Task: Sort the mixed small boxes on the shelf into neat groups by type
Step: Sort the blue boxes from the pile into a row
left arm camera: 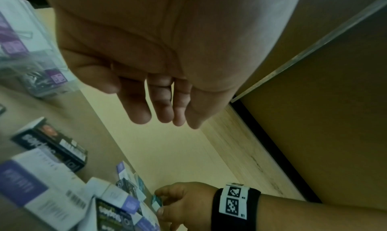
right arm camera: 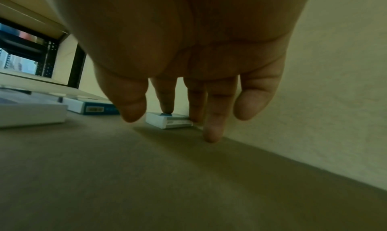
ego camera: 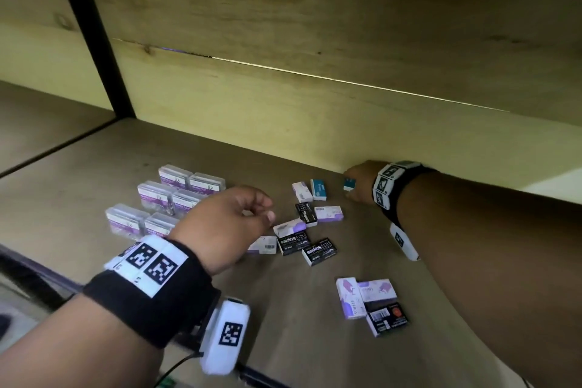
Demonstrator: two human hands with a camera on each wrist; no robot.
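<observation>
A: Six clear cases (ego camera: pixel 163 198) stood grouped at the shelf's (ego camera: pixel 94 167) left; was the rest sorted?

B: No. Black, purple and white boxes (ego camera: pixel 302 230) lay mixed at centre, three more nearer the front.

A: And the hands?

B: The right hand (ego camera: pixel 359 184) pinched a small teal-and-white box (right arm camera: pixel 169 121) by the back wall, near another teal box (ego camera: pixel 318 189). The left hand (ego camera: pixel 226 224) hovered, loosely curled, holding nothing.
</observation>
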